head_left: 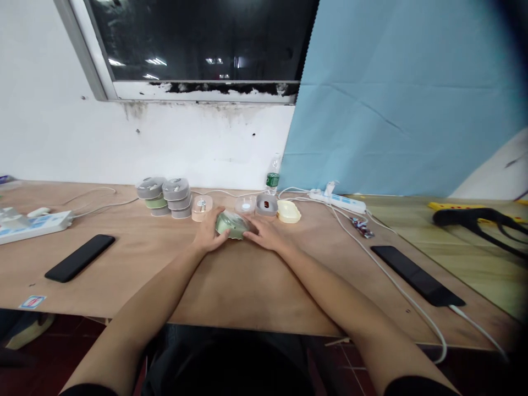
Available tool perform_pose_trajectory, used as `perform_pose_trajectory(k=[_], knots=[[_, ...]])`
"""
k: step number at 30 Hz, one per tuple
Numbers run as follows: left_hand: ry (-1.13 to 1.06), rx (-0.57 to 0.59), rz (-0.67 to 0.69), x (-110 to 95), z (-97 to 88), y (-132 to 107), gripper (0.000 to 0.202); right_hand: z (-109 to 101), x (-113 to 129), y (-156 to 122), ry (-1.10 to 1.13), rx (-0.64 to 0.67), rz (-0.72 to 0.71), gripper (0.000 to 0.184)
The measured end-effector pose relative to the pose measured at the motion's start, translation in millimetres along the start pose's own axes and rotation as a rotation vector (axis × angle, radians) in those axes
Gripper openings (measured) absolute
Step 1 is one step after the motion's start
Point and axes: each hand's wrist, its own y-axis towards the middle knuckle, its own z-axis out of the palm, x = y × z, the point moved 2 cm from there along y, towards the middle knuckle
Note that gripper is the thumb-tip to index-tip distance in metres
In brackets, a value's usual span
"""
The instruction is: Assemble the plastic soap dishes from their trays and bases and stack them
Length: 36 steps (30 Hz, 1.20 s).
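Head view: my L hand & R hand both clasp a green round case on the wood desk; gripping stage, I'd say. Any lift needs even pressure.

Your table is bare wood. A left phone and a right phone, 2 black ones, lie flat on it. A white strip lies far left, a second strip at the back. Gray cases sit stacked by the wall. A green case lies in the middle, with a yellow case near it.
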Motion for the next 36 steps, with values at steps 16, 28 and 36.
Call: perform_pose_trajectory(k=[16, 28, 36], knots=[[0.035, 0.038, -0.136, -5.7, -2.7, 4.1, 0.051, 7.3, -25.8, 4.6, 0.412, -0.324, 0.414, 0.032], [0.142, 0.013, -0.160, 8.4, -12.3, -0.3, 0.040, 32.4, -2.6, 30.6, 0.955, -0.362, 0.746, 0.013], [0.137, -0.025, -0.194, 18.5, -17.4, -4.1, 0.044, 50.1, 1.7, 59.3, 1.255, -0.539, 0.919, 0.020]])
